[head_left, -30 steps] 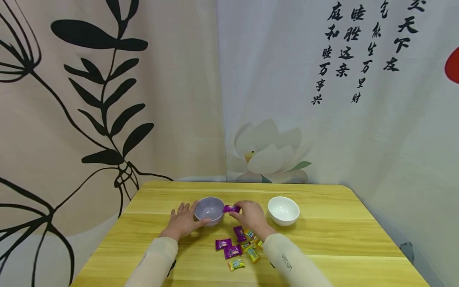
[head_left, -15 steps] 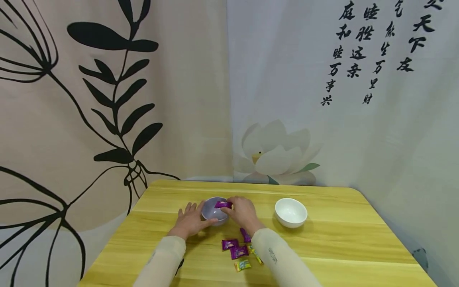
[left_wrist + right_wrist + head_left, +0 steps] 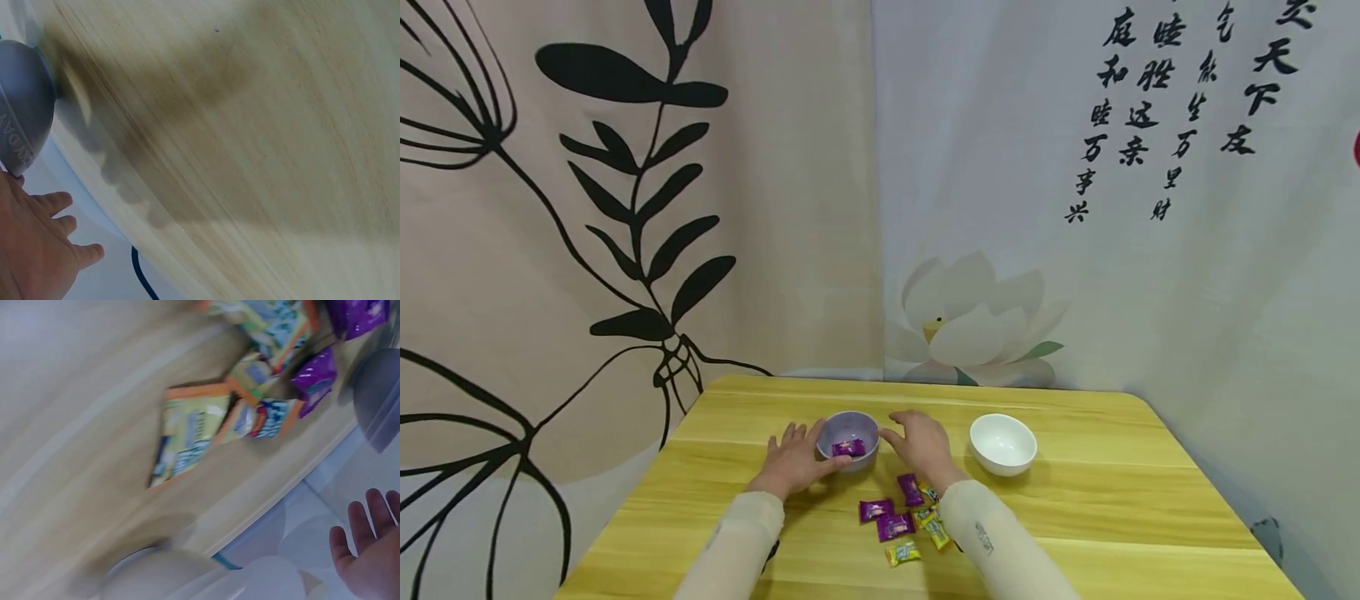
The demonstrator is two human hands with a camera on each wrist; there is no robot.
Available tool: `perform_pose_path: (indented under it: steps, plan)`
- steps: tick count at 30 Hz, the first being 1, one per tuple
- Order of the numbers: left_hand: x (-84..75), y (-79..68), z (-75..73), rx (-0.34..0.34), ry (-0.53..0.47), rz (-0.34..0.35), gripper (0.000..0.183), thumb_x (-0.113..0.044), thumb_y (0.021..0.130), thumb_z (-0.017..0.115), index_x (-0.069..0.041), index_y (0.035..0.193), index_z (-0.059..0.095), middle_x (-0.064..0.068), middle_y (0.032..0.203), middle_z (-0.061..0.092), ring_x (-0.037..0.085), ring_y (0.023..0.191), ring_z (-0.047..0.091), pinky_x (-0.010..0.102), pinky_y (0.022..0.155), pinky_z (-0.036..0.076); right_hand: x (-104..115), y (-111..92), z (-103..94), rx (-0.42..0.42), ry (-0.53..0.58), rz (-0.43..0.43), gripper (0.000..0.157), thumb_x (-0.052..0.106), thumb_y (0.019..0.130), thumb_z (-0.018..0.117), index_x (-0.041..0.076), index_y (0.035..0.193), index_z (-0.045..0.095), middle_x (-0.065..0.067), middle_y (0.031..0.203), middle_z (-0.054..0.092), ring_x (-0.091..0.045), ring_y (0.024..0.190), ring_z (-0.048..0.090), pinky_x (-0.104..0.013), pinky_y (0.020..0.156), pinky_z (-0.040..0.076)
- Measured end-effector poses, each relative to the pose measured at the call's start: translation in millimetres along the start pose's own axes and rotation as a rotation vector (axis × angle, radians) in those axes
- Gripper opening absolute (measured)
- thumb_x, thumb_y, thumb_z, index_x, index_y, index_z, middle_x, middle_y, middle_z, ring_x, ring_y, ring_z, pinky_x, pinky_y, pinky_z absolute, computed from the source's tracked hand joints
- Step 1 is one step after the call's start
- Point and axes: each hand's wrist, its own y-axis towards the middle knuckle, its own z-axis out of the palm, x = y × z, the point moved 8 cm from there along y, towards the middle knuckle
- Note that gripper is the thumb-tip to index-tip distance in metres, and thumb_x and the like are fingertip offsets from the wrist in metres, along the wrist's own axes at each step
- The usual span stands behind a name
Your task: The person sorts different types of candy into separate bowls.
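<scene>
A shiny purple-wrapped sweet lies inside the round lavender bowl on the yellow wood-grain table. The left hand touches the bowl, its grip spread; the right hand hovers just beside it, grip apart. Flat yellow-wrapped sweets lie near the right sleeve.

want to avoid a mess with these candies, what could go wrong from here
The left hand touches the purple bowl on one side, so a firm push might slide it. In the head view, the right sleeve borders the yellow candies and could brush them aside. Loose purple candies lie close beside those, so picking one might nudge others.
</scene>
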Motion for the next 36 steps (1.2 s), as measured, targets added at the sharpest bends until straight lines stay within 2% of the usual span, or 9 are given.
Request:
perform_pose_path:
  steps: [7, 15, 24, 32, 36]
  plan:
    - [7.3, 2.5, 0.0, 0.014, -0.002, -0.021, 0.108, -0.084, 0.078, 0.051, -0.014, 0.158, 0.028, 0.03, 0.155, 0.028, 0.047, 0.147, 0.012, 0.067, 0.114, 0.004, -14, -13, -3.7, 0.011, 0.001, 0.041, 0.039, 0.037, 0.094, 0.069, 0.007, 0.119, 0.071, -0.012, 0.116, 0.07, -0.033, 0.107, 0.065, -0.05, 0.091, 0.051]
    - [8.3, 2.2, -3.6, 0.018, -0.006, -0.025, 0.108, -0.083, 0.079, 0.052, -0.011, 0.157, 0.028, 0.031, 0.155, 0.028, 0.048, 0.146, 0.012, 0.067, 0.114, 0.005, -20, -34, -4.2, 0.032, 0.0, 0.083, 0.041, 0.037, 0.091, 0.072, 0.004, 0.116, 0.072, -0.013, 0.111, 0.071, -0.034, 0.102, 0.067, -0.049, 0.088, 0.053]
    - [5.8, 1.9, -5.6, 0.027, -0.024, -0.034, 0.109, -0.083, 0.078, 0.053, -0.012, 0.157, 0.027, 0.031, 0.155, 0.027, 0.048, 0.147, 0.01, 0.067, 0.114, 0.002, -26, -64, 8.2, 0.067, 0.001, 0.13, 0.04, 0.04, 0.089, 0.073, 0.005, 0.108, 0.074, -0.011, 0.098, 0.071, -0.03, 0.091, 0.066, -0.048, 0.082, 0.053]
    - [6.3, 0.3, -0.7, 0.03, -0.019, -0.036, 0.109, -0.083, 0.079, 0.053, -0.012, 0.157, 0.027, 0.032, 0.155, 0.027, 0.048, 0.146, 0.01, 0.067, 0.114, 0.002, -30, -79, 19.7, 0.087, -0.075, 0.138, 0.045, 0.047, 0.084, 0.076, 0.007, 0.104, 0.076, -0.004, 0.083, 0.065, -0.022, 0.077, 0.061, -0.042, 0.071, 0.051]
    - [2.3, 0.3, 1.1, 0.033, -0.019, -0.029, 0.108, -0.082, 0.079, 0.053, -0.011, 0.157, 0.029, 0.031, 0.154, 0.029, 0.049, 0.146, 0.012, 0.068, 0.114, 0.004, -30, -82, 21.7, 0.088, -0.105, 0.137, 0.038, 0.047, 0.082, 0.077, 0.01, 0.089, 0.075, 0.001, 0.075, 0.057, -0.018, 0.07, 0.054, -0.039, 0.065, 0.046]
